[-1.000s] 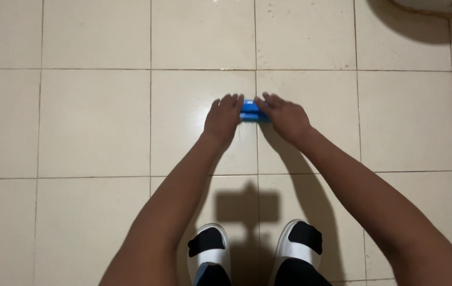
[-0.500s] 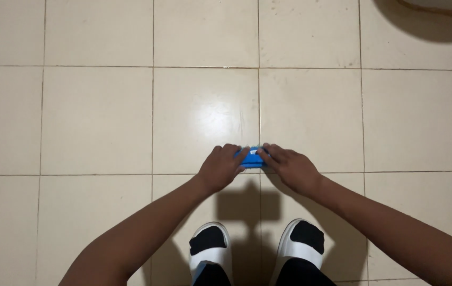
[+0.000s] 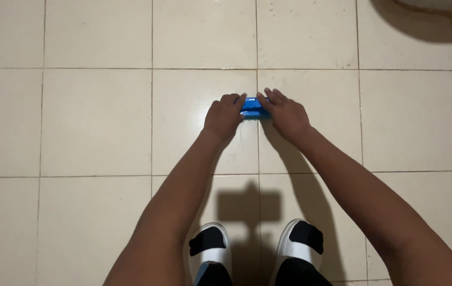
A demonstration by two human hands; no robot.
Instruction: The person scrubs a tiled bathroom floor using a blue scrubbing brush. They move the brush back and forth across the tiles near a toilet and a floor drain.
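Both hands press a small blue brush (image 3: 252, 108) to the tiled floor (image 3: 99, 122): left hand (image 3: 225, 115) and right hand (image 3: 285, 112) clasp its ends; the scrubbing looks midway.

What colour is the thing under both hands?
Bright blue object, seen in the head view.

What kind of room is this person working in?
Probably an indoor room of a home, perhaps a bathroom or utility area: a glossy cream tiled floor, slip-on sandals on the feet, and both hands pressing a small blue scrubbing block to it.
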